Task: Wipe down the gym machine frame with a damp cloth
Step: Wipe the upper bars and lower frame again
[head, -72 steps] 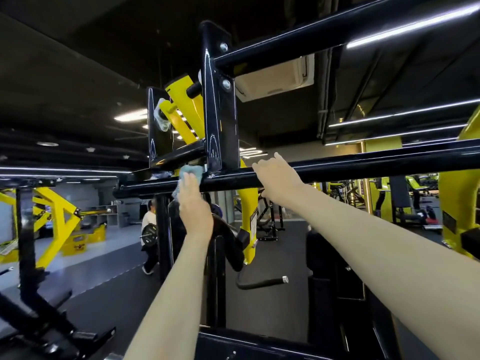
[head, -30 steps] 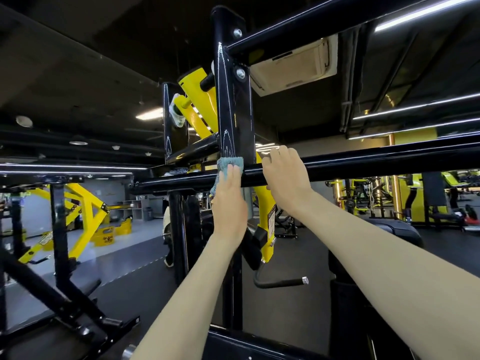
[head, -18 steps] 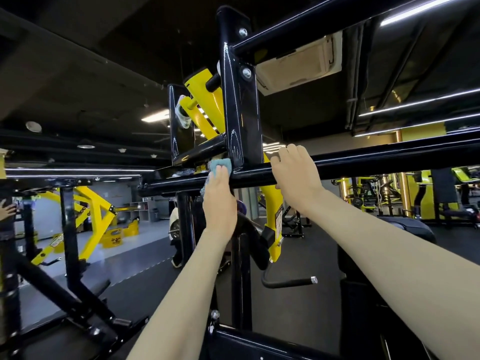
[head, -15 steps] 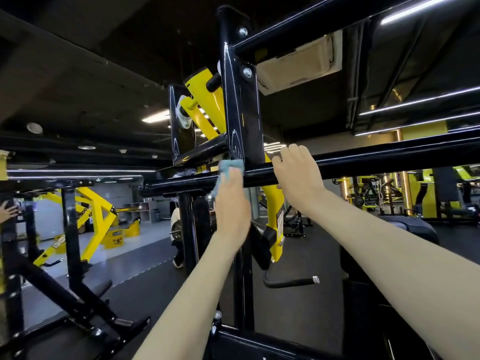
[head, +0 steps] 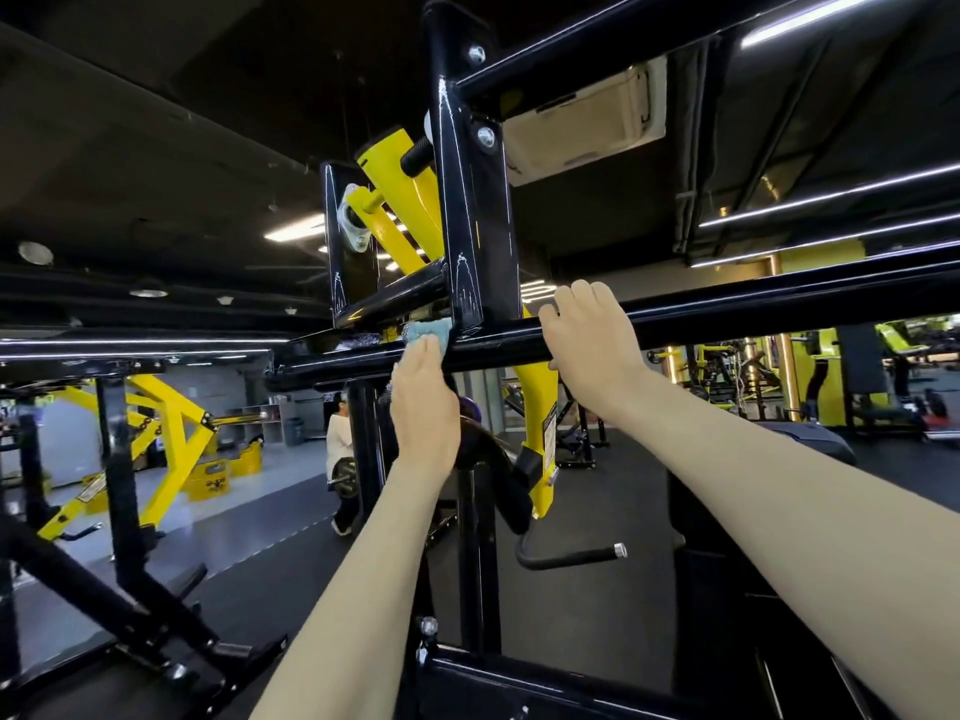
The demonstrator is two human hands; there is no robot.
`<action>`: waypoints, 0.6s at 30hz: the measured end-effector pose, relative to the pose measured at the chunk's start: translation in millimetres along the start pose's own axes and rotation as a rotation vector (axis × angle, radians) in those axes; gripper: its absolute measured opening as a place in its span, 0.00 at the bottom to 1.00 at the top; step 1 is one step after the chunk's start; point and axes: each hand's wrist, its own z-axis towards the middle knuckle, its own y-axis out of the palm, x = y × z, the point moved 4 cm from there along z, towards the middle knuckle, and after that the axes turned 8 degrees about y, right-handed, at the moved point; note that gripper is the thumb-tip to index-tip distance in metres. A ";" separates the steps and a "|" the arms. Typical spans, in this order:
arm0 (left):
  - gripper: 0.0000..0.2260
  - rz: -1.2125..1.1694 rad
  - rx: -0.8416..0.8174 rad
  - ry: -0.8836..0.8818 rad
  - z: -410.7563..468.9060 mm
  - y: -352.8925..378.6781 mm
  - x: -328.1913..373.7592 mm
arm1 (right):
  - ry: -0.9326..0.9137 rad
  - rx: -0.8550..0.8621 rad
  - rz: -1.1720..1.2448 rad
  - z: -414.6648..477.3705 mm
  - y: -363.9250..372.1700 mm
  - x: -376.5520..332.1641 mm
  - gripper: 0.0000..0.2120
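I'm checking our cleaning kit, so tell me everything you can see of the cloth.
The cloth is small, pale blue and soft-looking, bunched rather than spread flat. Only its upper part shows, above the fingertips of the left hand, which presses it against the black horizontal bar just left of the upright post. Whether it is damp cannot be told.

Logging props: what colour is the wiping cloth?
Light blue cloth, clearest in the head view.
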 end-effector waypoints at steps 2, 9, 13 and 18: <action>0.17 -0.043 -0.004 0.077 -5.4 4.8 24.9 | 0.006 -0.010 -0.008 0.1 3.3 -0.6 0.08; 0.15 0.008 -0.026 -0.004 1.7 -4.1 -6.1 | 0.007 0.025 0.002 0.5 2.7 1.3 0.10; 0.16 -0.061 -0.150 0.115 -2.7 -6.0 25.8 | 0.005 -0.012 0.017 6.1 -2.9 -1.8 0.11; 0.19 -0.524 -0.851 -0.388 -44.6 -28.8 6.2 | -0.009 -0.201 0.157 -4.9 3.5 -0.3 0.33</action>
